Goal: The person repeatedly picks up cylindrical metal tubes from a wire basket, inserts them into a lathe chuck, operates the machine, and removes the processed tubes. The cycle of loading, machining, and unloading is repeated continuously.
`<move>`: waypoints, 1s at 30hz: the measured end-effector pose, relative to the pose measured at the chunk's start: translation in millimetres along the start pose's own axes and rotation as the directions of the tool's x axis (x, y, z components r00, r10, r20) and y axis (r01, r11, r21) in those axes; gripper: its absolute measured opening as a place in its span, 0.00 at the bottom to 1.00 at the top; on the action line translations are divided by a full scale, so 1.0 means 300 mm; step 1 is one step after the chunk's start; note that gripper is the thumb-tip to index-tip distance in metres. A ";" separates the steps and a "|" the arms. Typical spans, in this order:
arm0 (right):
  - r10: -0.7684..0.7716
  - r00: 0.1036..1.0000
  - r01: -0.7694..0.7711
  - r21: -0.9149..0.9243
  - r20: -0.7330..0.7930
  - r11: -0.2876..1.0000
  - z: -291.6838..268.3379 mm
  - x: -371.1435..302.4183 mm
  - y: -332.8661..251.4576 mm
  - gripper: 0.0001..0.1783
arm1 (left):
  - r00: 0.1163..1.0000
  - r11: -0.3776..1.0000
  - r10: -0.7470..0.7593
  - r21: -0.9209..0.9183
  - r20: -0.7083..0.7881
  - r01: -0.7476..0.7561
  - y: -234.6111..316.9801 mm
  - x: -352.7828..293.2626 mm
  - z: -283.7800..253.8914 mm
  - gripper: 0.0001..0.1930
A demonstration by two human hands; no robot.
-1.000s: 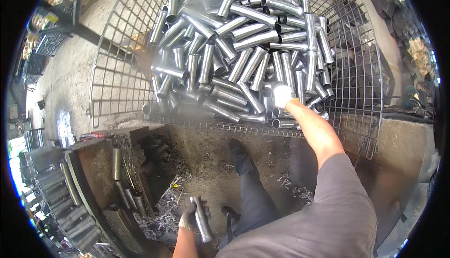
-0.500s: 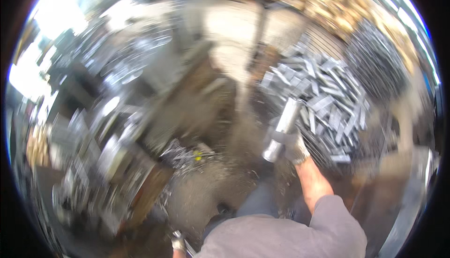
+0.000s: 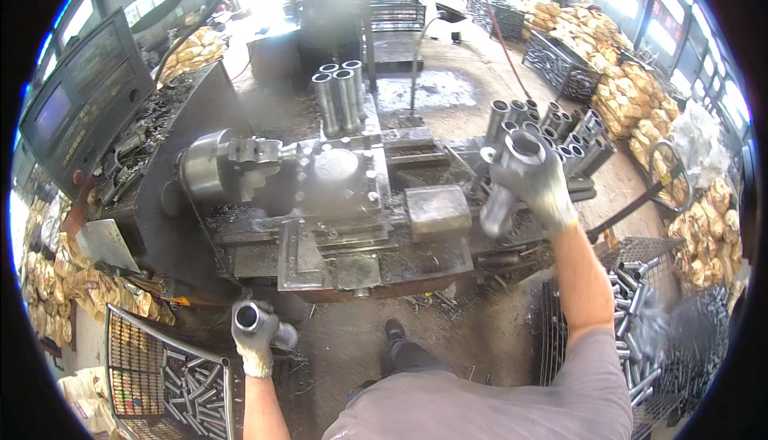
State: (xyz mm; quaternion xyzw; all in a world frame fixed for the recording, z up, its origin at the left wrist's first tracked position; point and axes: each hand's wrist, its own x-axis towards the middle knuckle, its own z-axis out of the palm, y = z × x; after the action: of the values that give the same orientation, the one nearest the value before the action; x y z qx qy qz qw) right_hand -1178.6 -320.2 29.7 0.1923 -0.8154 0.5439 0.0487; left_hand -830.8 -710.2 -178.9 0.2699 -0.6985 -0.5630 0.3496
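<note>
Steel tube (image 3: 512, 180) is sitting clenched in the gloved right hand (image 3: 532, 180), open end up, its lower end hanging below the fingers (image 3: 552, 192) over the lathe bed (image 3: 376, 232), just before the upright tubes (image 3: 552, 132) beyond the fingertips. Left hand (image 3: 254, 336) is gripping a second tube (image 3: 250, 318) low, its fingers wrapping it beside the wire basket (image 3: 164, 360).

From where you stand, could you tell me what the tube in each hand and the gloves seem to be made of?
Tube in the right hand: bare grey metal, probably steel, dull sheen with a hollow bore. Tube in the left hand: same look, its open end ringed by a bright rim. Gloves: grey knitted fabric, seemingly; soft and matte, cuff bunched at the left wrist.
</note>
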 end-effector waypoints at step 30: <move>0.423 0.095 0.650 -0.378 0.901 0.659 1.278 0.698 -0.227 0.32 | 0.866 0.988 0.111 0.038 0.488 -0.148 0.039 0.605 0.350 0.31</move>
State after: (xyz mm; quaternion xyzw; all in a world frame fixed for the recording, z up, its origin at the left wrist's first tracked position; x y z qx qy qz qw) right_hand -1296.7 -744.7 -5.4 0.5369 -0.7399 -0.1230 -0.3860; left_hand -1024.5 -784.9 -146.7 0.0857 -0.8006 -0.5615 0.1906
